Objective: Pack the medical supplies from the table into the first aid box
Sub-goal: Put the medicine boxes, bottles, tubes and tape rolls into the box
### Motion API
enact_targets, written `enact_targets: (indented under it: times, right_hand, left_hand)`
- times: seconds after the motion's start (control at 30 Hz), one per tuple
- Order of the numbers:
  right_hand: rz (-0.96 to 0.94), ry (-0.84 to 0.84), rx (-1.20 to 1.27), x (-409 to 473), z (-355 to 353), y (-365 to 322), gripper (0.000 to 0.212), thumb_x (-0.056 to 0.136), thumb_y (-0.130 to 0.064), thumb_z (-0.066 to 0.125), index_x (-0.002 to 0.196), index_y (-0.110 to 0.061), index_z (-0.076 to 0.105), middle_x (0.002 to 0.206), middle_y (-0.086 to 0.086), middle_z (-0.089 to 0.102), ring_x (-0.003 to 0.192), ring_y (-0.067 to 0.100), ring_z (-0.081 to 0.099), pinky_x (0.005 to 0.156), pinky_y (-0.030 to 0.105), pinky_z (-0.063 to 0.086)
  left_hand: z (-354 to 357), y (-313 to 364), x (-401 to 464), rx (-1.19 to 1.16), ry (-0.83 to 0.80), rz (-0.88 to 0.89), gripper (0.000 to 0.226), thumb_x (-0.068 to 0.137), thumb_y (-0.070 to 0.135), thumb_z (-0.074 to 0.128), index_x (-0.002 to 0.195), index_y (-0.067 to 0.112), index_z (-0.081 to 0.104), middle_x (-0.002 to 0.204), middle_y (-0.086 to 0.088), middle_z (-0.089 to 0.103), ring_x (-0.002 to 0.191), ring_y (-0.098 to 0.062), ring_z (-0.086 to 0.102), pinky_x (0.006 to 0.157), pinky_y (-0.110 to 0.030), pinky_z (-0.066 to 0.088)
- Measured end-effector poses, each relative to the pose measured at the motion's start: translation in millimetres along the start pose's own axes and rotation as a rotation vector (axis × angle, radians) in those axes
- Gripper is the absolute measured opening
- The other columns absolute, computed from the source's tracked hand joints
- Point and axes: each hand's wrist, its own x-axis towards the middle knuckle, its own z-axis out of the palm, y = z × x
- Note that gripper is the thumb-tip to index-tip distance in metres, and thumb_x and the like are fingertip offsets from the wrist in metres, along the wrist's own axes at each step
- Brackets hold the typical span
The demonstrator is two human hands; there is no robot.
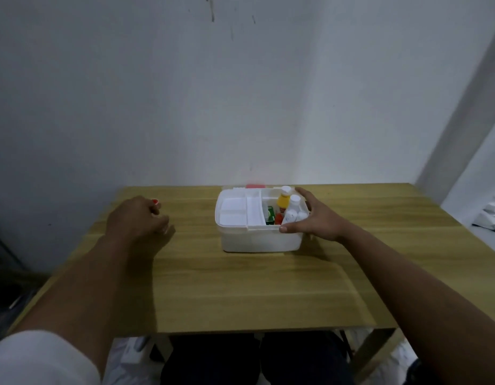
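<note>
A white first aid box (257, 240) stands open near the far middle of the wooden table (240, 287). A white divided tray (240, 208) covers its left half. The right half holds a yellow bottle (283, 201), a white bottle (292, 209), a green packet (270, 213) and a red item (279, 218). My right hand (316, 216) grips the box's right end, thumb on the front rim, fingers along the far rim. My left hand (138, 215) rests on the table left of the box with its fingers curled, holding nothing that I can see.
A pale wall rises just behind the table's far edge. The box's lid with a red part (254, 186) lies behind the box. White clutter (493, 212) sits off the table at the right. My knees show beneath the near edge.
</note>
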Motion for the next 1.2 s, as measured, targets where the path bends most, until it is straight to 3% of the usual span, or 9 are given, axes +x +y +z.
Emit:
enact_targets:
  times: [0.13,0.33,0.4,0.5,0.67,0.77,0.83,1.0,1.2]
  right_hand:
    - [-0.004,0.004,0.006,3,-1,0,0.145,0.045,-0.064,0.097,0.162,-0.035,0.016,0.151,-0.005,0.049,0.131,0.020,0.054,0.108,0.048,0.051]
    - [0.005,0.001,0.006,6,-1,-1,0.142,0.048,-0.060,0.097,0.162,-0.036,0.016,0.149,-0.007,0.050,0.130,0.018,0.055,0.108,0.048,0.051]
    - [0.008,-0.001,0.012,6,-1,0,0.139,0.052,-0.056,0.098,0.162,-0.035,0.015,0.148,-0.007,0.050,0.130,0.018,0.055,0.108,0.047,0.051]
    - [0.009,0.000,0.009,6,-1,2,0.137,0.057,-0.048,0.098,0.163,-0.034,0.012,0.147,-0.009,0.049,0.130,0.017,0.054,0.109,0.042,0.050]
    - [0.018,0.019,0.009,6,-1,2,0.133,0.062,-0.041,0.097,0.164,-0.030,0.012,0.147,-0.008,0.048,0.131,0.017,0.051,0.106,0.036,0.047]
    - [0.013,0.015,0.009,6,-1,1,0.135,0.060,-0.045,0.097,0.164,-0.031,0.012,0.151,-0.005,0.047,0.133,0.019,0.051,0.109,0.040,0.047]
    - [0.011,0.016,0.008,6,-1,0,0.132,0.063,-0.042,0.097,0.164,-0.031,0.012,0.146,-0.009,0.048,0.131,0.018,0.051,0.105,0.035,0.048]
    - [0.009,0.015,0.006,7,-1,2,0.130,0.065,-0.041,0.096,0.164,-0.031,0.012,0.142,-0.011,0.047,0.130,0.017,0.051,0.101,0.031,0.046]
    - [0.011,0.014,0.017,6,-1,1,0.132,0.062,-0.042,0.096,0.163,-0.031,0.013,0.141,-0.012,0.049,0.130,0.016,0.052,0.103,0.033,0.048]
  left_hand:
    - [1,-10,8,-0.048,-0.081,0.089,0.017,0.082,0.038,0.086,0.077,0.024,0.077,0.097,0.001,0.068,0.090,-0.020,0.061,0.076,-0.036,0.050]
    - [20,-19,22,-0.113,0.048,0.057,0.014,0.084,0.030,0.087,0.084,0.017,0.080,0.096,-0.006,0.068,0.089,-0.026,0.063,0.074,-0.038,0.047]
    - [28,-19,28,-0.104,0.097,0.035,0.020,0.084,0.028,0.087,0.096,0.014,0.080,0.106,-0.010,0.067,0.095,-0.031,0.063,0.078,-0.041,0.050]
    - [42,-24,35,-0.040,0.053,0.030,0.048,0.091,0.031,0.079,0.134,0.011,0.069,0.142,-0.018,0.059,0.121,-0.043,0.059,0.095,-0.049,0.050]
    - [44,-23,38,-0.074,-0.045,0.014,0.051,0.097,0.042,0.071,0.140,0.015,0.067,0.157,-0.011,0.052,0.132,-0.042,0.056,0.101,-0.046,0.046]
    - [37,-24,40,-0.046,-0.055,0.015,0.051,0.099,0.045,0.067,0.140,0.015,0.068,0.152,-0.009,0.057,0.132,-0.039,0.056,0.100,-0.046,0.046]
    - [35,-27,43,-0.043,-0.051,0.021,0.048,0.101,0.048,0.063,0.135,0.015,0.072,0.146,-0.009,0.062,0.129,-0.038,0.059,0.098,-0.045,0.048]
    - [42,-37,50,-0.006,-0.087,0.020,0.049,0.107,0.049,0.046,0.138,0.019,0.069,0.154,-0.010,0.054,0.136,-0.038,0.052,0.105,-0.052,0.047]
    - [40,-31,45,-0.004,-0.001,0.051,0.036,0.105,0.033,0.057,0.133,0.014,0.071,0.143,-0.016,0.061,0.124,-0.041,0.060,0.095,-0.049,0.051]
